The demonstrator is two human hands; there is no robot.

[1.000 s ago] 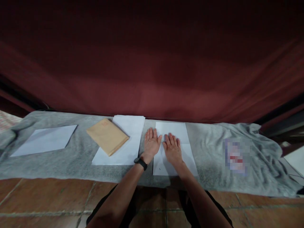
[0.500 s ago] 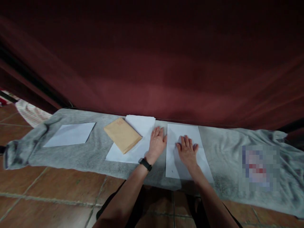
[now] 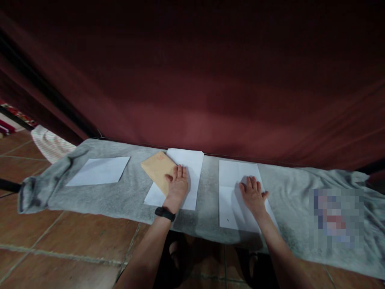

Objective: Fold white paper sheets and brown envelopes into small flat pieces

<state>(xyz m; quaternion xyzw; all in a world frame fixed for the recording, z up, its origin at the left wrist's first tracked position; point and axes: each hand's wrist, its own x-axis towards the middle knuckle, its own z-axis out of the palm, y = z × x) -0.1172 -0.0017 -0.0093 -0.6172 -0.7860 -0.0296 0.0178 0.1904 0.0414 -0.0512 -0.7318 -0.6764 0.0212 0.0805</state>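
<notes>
Evidently, paper is being pinned flat.
Left hand (image 3: 177, 182), fingers open, rests on the brown envelope (image 3: 156, 168) atop the white stack (image 3: 192, 164); right hand (image 3: 253, 195), also open, likely steadies the single sheet (image 3: 233, 176) on the grey cloth (image 3: 126, 200).

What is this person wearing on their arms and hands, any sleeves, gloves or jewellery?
Both the left hand and the right hand are bare, with no gloves, and no sleeves show on either forearm. The one thing worn is a slim black band around the left wrist, perhaps a watch or tracker. The right wrist carries nothing.
</notes>
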